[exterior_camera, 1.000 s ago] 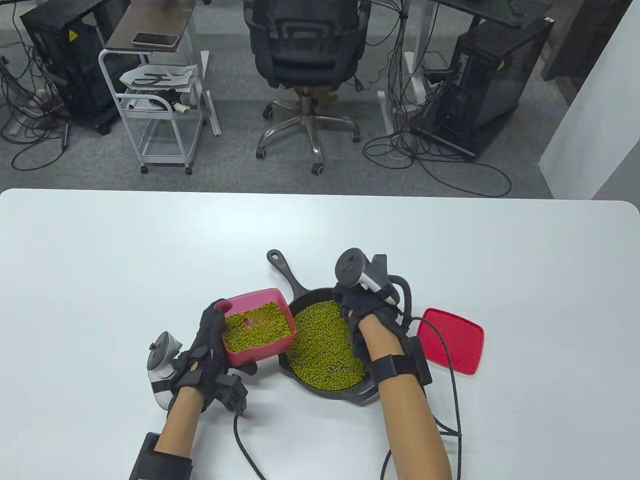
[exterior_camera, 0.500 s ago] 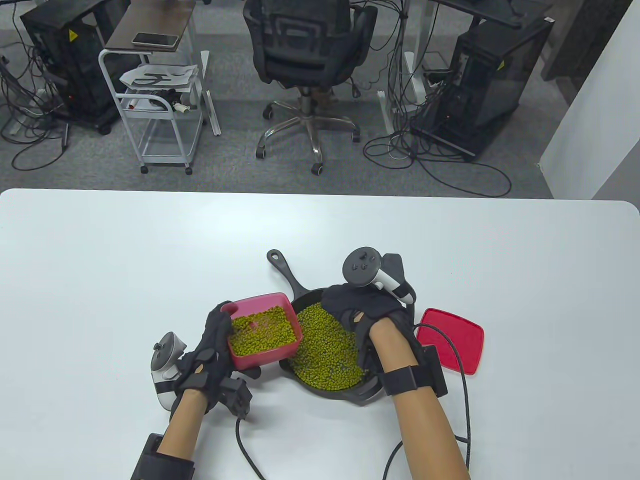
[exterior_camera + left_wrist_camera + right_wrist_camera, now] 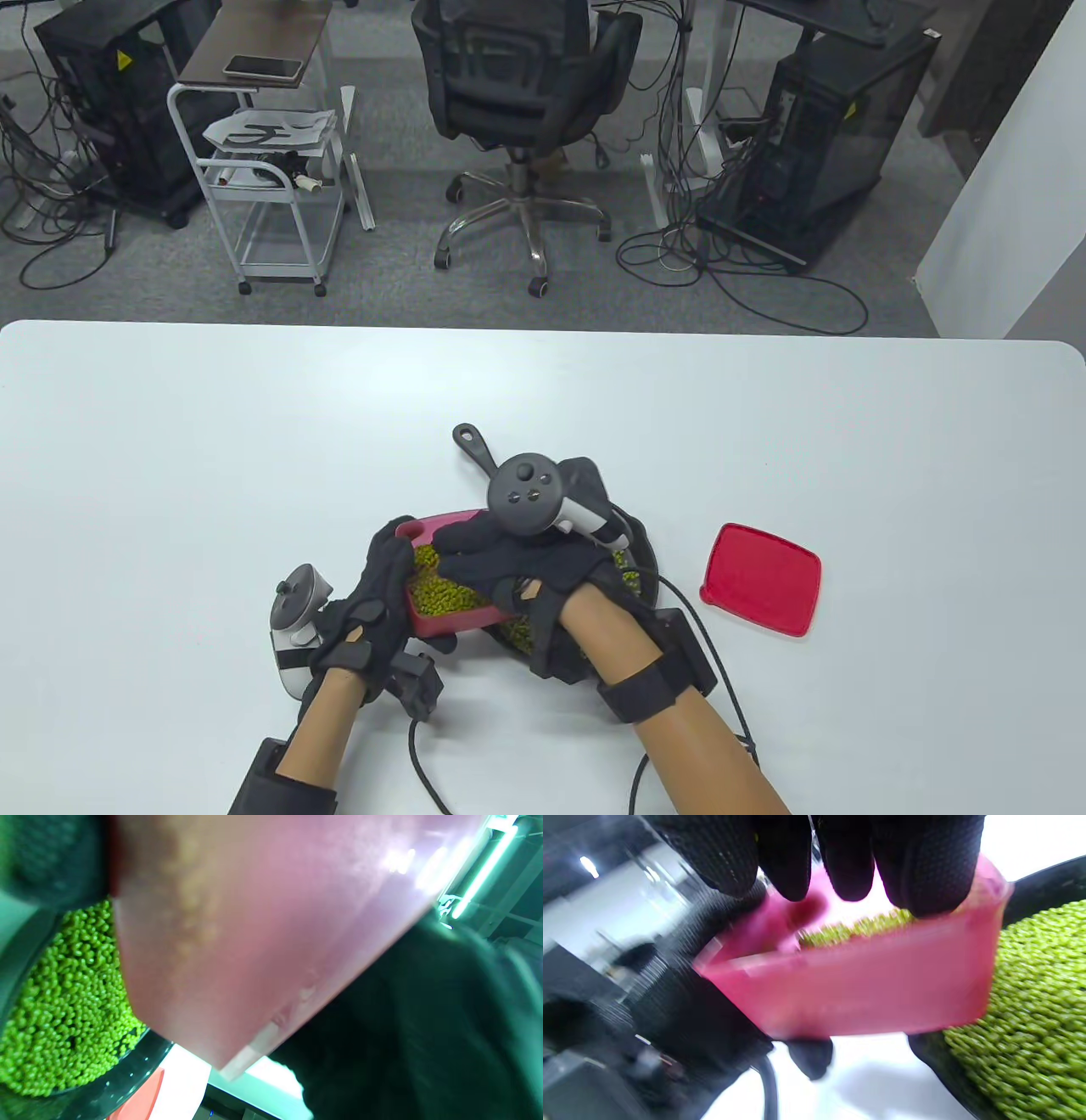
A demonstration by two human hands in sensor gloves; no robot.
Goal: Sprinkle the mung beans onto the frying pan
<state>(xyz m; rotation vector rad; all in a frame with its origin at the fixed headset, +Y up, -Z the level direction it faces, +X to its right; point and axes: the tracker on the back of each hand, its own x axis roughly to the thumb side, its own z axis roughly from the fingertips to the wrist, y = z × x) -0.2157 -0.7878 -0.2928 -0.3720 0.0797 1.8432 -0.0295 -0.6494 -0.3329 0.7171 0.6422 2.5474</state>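
Note:
My left hand [image 3: 399, 586] grips the pink container [image 3: 450, 624] of mung beans [image 3: 437, 594], held tilted above the table beside the black frying pan [image 3: 475, 446]. My right hand [image 3: 475, 552] reaches over the container, its fingers [image 3: 925, 866] hanging over the opening just above the beans. The hand covers most of the pan. The pan holds a thick layer of mung beans [image 3: 1039, 997], which also shows in the left wrist view [image 3: 68, 1014] beneath the container's underside [image 3: 263, 933].
The red lid [image 3: 761, 579] lies flat on the white table [image 3: 170, 467] to the right of the pan. Glove cables [image 3: 721, 679] trail across the table near its front edge. An office chair and carts stand beyond the far edge.
My right hand has moved left from above the pan to over the pink container. My left hand has shifted the container slightly right and toward me.

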